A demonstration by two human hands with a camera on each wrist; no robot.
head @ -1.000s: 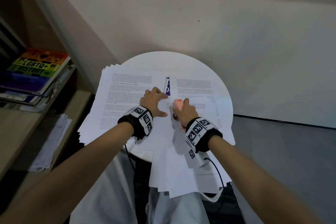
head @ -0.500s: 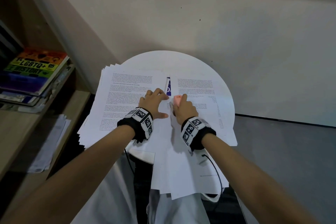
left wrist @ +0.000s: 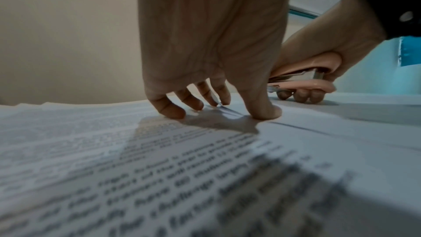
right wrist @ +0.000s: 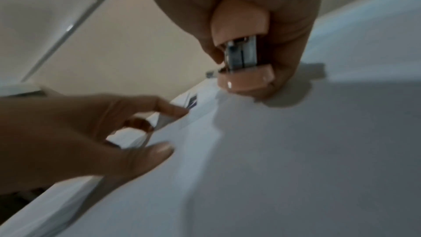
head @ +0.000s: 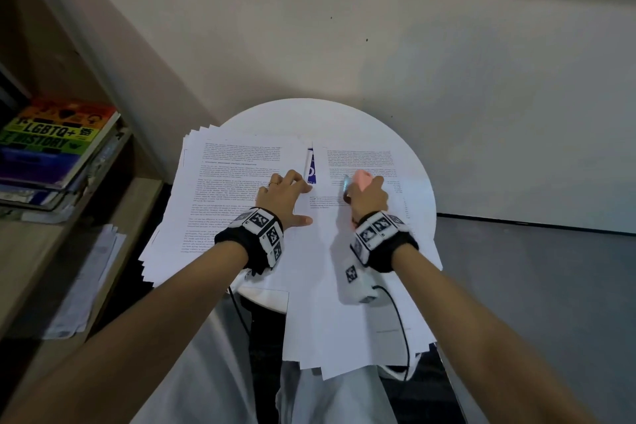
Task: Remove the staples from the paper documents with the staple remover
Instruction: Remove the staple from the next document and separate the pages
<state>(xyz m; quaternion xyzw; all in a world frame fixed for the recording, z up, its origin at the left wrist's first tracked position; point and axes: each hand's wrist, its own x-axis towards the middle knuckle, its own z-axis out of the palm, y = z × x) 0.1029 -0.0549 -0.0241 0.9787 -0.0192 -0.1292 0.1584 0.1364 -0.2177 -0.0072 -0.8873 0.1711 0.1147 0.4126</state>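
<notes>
Since 1 s ago the right hand [head: 368, 198] w/ the pink staple remover [head: 362, 179] has moved farther up the right paper stack [head: 344, 286], while the left hand [head: 282, 198] stayed on the left stack [head: 223, 189]. Nearest, left fingers [left wrist: 173, 110] are spread and press flat on the sheets; beyond, right fingers are clenched round the remover, low over the page. Staple itself not visible, so I judge: hold paper firm, slide the metal tip under, lift slowly.
</notes>
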